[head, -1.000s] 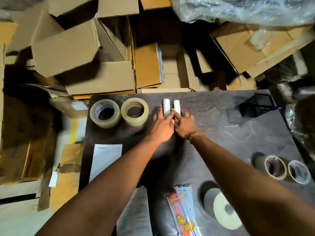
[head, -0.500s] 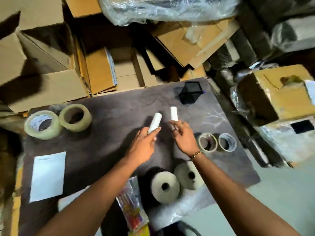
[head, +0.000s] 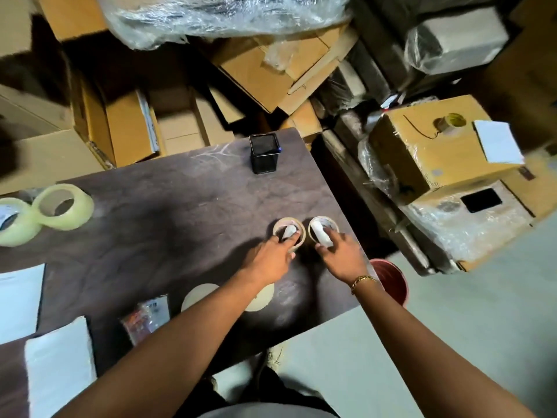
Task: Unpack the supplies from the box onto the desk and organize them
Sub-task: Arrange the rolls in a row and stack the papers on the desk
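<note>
On the dark desk (head: 180, 206), my left hand (head: 268, 260) holds a small white roll (head: 288, 231) inside the core of a small tan tape ring (head: 289, 233). Beside it, my right hand (head: 340, 254) grips a second white roll (head: 321, 235) set into the neighbouring small tape ring (head: 324, 227). Two large clear tape rolls (head: 63, 211) lie at the desk's left edge. Under my left forearm sit two white paper rolls (head: 199, 297). A colourful packet (head: 144, 318) lies near the front.
A black mesh pen holder (head: 264, 153) stands at the desk's far edge. White sheets (head: 18, 303) and a white pad (head: 60, 369) lie front left. Cardboard boxes (head: 428, 152) and plastic-wrapped bundles crowd the back and right. A red bucket (head: 390, 282) sits off the right edge.
Both hands lifted the two white rolls from the desk's middle and carried them right, setting them into the cores of the two small tape rings. The camera swung right.
</note>
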